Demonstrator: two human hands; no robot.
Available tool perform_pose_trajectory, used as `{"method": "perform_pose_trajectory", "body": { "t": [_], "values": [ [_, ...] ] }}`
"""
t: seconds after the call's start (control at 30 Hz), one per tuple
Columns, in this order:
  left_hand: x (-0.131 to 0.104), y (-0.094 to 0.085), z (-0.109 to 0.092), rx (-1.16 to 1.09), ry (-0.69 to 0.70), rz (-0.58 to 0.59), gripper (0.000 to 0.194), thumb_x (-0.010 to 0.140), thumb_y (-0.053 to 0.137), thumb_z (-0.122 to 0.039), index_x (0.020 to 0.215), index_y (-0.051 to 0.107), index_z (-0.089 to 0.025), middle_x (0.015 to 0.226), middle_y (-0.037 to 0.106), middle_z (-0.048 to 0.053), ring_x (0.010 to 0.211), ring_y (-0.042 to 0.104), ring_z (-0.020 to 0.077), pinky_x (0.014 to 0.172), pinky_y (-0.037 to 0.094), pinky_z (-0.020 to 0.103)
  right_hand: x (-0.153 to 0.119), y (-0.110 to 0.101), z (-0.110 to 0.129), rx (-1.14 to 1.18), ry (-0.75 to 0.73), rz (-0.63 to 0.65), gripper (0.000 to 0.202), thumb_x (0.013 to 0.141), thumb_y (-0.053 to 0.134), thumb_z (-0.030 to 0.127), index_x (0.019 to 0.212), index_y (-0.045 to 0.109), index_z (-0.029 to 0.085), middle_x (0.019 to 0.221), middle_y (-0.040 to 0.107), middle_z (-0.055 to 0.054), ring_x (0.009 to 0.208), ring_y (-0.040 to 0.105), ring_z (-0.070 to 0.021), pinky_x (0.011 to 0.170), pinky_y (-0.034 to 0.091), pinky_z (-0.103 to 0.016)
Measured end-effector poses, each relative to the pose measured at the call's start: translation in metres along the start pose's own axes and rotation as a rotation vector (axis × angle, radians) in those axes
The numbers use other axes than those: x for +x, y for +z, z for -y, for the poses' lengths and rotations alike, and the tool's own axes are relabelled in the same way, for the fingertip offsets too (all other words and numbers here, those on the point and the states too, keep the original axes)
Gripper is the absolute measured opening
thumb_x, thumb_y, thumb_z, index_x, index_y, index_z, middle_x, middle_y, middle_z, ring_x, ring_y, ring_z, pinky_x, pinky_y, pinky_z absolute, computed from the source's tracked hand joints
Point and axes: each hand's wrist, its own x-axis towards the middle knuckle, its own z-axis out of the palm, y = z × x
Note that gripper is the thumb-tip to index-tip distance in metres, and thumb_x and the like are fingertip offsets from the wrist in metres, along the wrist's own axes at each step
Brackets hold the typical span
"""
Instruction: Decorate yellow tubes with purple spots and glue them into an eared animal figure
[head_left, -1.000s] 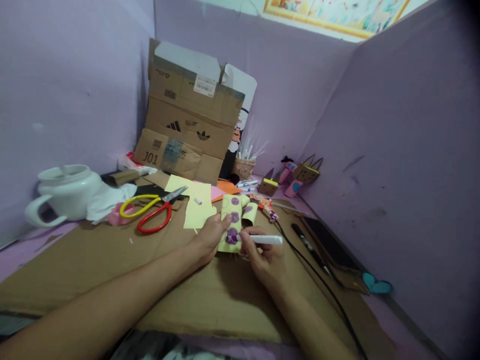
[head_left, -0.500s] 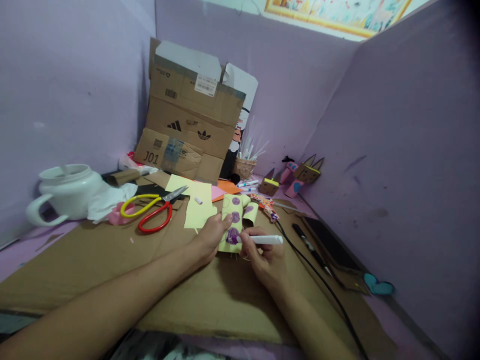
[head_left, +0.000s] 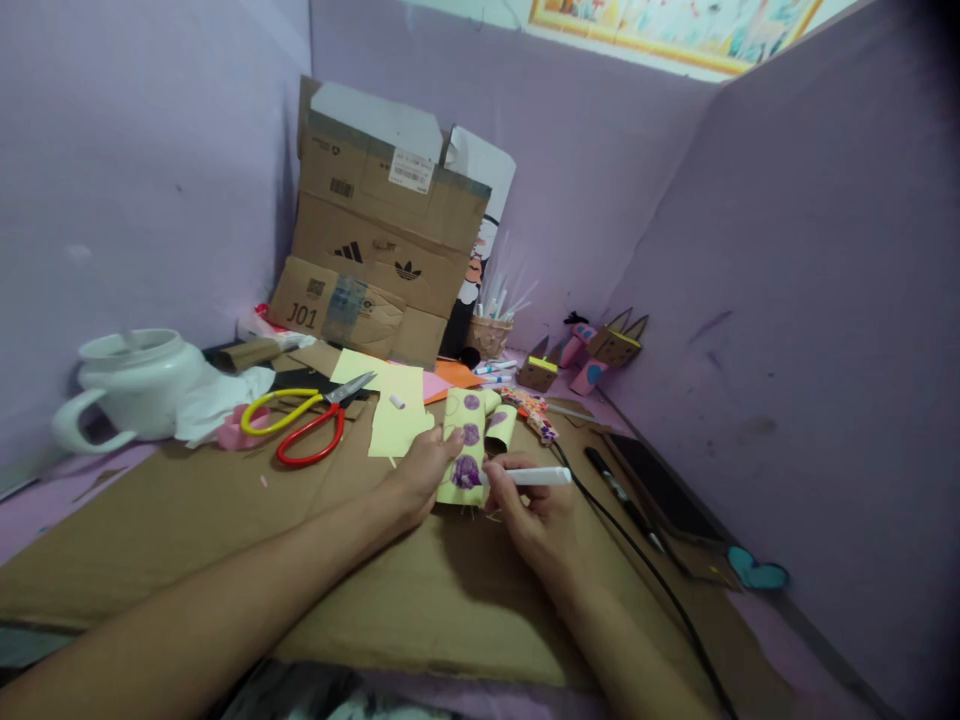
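Observation:
My left hand [head_left: 426,472] grips the left side of a pale yellow paper piece [head_left: 456,408], its thumb lying on the front. Purple dots run down the paper in a column, with drawn circle outlines along its left edge. In my right hand [head_left: 534,510] is a white marker [head_left: 538,477], pinched between thumb and fingers. Its purple tip meets the lowest dot [head_left: 465,472]. Just behind to the right lies a rolled yellow paper tube [head_left: 501,428] with a purple spot. A small white marker cap [head_left: 397,401] rests on a yellow sheet [head_left: 390,432].
Scissors [head_left: 319,415] with yellow and red handles lie left, near a white teapot [head_left: 142,385]. A folded cardboard box [head_left: 382,220] leans at the back. Rightward are a black cable [head_left: 637,550], a black marker [head_left: 621,492], a dark phone-like slab [head_left: 664,485] and cardboard figures [head_left: 538,372].
The marker in my right hand has shifted slightly right and up. Purple colour fills a little more of the lowest dot. My left hand stays in place.

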Motion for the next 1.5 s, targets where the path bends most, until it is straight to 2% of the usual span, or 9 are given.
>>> {"method": "perform_pose_trajectory", "body": {
  "t": [0.17, 0.33, 0.5, 0.7, 0.87, 1.0, 1.2, 1.37, 1.5],
  "values": [
    [0.0, 0.001, -0.001, -0.002, -0.018, -0.009, 0.006, 0.082, 0.056, -0.012, 0.077, 0.061, -0.012, 0.069, 0.067, 0.006, 0.053, 0.059, 0.0126, 0.055, 0.049, 0.025, 0.001, 0.0, -0.002, 0.03, 0.005, -0.015, 0.018, 0.088, 0.055, 0.031, 0.08, 0.063, 0.018, 0.055, 0.06, 0.001, 0.046, 0.057, -0.0111, 0.045, 0.045, -0.02],
    [0.001, -0.001, 0.0, 0.022, -0.007, -0.007, 0.007, 0.083, 0.055, -0.012, 0.08, 0.061, -0.011, 0.067, 0.066, 0.005, 0.055, 0.06, 0.0144, 0.054, 0.05, 0.026, -0.001, 0.0, -0.002, 0.036, 0.037, 0.014, 0.02, 0.088, 0.055, 0.033, 0.077, 0.063, 0.018, 0.05, 0.058, 0.002, 0.043, 0.055, -0.011, 0.042, 0.042, -0.02],
    [0.001, -0.001, 0.0, -0.01, -0.015, -0.006, 0.005, 0.082, 0.057, -0.011, 0.079, 0.06, -0.011, 0.069, 0.066, 0.004, 0.053, 0.058, 0.0115, 0.054, 0.048, 0.023, 0.0, 0.0, 0.0, 0.048, 0.008, -0.005, 0.019, 0.087, 0.055, 0.033, 0.078, 0.063, 0.018, 0.054, 0.06, 0.001, 0.045, 0.057, -0.0114, 0.044, 0.044, -0.02],
    [-0.001, 0.001, -0.005, -0.053, -0.064, -0.007, 0.013, 0.084, 0.051, -0.009, 0.074, 0.059, -0.011, 0.058, 0.061, 0.004, 0.045, 0.056, 0.0129, 0.048, 0.049, 0.025, -0.002, -0.001, -0.003, 0.051, 0.078, 0.047, 0.023, 0.087, 0.055, 0.036, 0.078, 0.064, 0.017, 0.05, 0.059, 0.001, 0.043, 0.055, -0.0115, 0.042, 0.042, -0.021],
    [0.0, 0.001, -0.005, -0.072, -0.057, -0.009, 0.013, 0.086, 0.049, -0.011, 0.078, 0.059, -0.011, 0.063, 0.064, 0.007, 0.05, 0.061, 0.0152, 0.052, 0.053, 0.028, 0.003, -0.005, 0.001, 0.089, 0.091, -0.105, 0.022, 0.086, 0.056, 0.035, 0.076, 0.064, 0.017, 0.054, 0.061, 0.0, 0.047, 0.058, -0.0125, 0.046, 0.046, -0.022],
    [-0.001, 0.0, -0.006, -0.058, -0.1, 0.014, 0.013, 0.088, 0.046, -0.013, 0.086, 0.058, -0.01, 0.065, 0.066, 0.009, 0.052, 0.064, 0.0184, 0.053, 0.055, 0.032, 0.007, -0.009, 0.006, 0.148, 0.125, -0.215, 0.023, 0.084, 0.058, 0.037, 0.074, 0.063, 0.017, 0.052, 0.061, 0.001, 0.045, 0.058, -0.0124, 0.043, 0.046, -0.021],
    [-0.007, 0.006, -0.013, -0.07, -0.085, -0.034, 0.013, 0.086, 0.048, -0.008, 0.08, 0.06, -0.01, 0.065, 0.067, 0.007, 0.053, 0.064, 0.0162, 0.057, 0.057, 0.03, 0.006, -0.004, 0.006, 0.153, 0.123, -0.126, 0.022, 0.085, 0.057, 0.035, 0.076, 0.064, 0.016, 0.054, 0.061, 0.0, 0.048, 0.059, -0.0122, 0.045, 0.046, -0.021],
    [-0.007, 0.006, -0.013, -0.104, -0.097, -0.018, 0.014, 0.085, 0.048, -0.007, 0.081, 0.061, -0.01, 0.067, 0.068, 0.007, 0.056, 0.066, 0.0171, 0.062, 0.058, 0.032, 0.005, -0.003, 0.002, 0.153, 0.143, -0.08, 0.023, 0.084, 0.057, 0.036, 0.075, 0.063, 0.016, 0.051, 0.059, 0.0, 0.044, 0.056, -0.0113, 0.043, 0.044, -0.021],
    [-0.005, 0.004, -0.011, -0.096, -0.094, -0.013, 0.014, 0.086, 0.048, -0.01, 0.08, 0.06, -0.01, 0.067, 0.068, 0.01, 0.057, 0.067, 0.0189, 0.063, 0.058, 0.035, 0.005, -0.004, 0.001, 0.191, 0.156, -0.126, 0.025, 0.084, 0.057, 0.038, 0.073, 0.063, 0.016, 0.05, 0.059, 0.0, 0.044, 0.057, -0.0117, 0.042, 0.044, -0.021]
  ]
}}
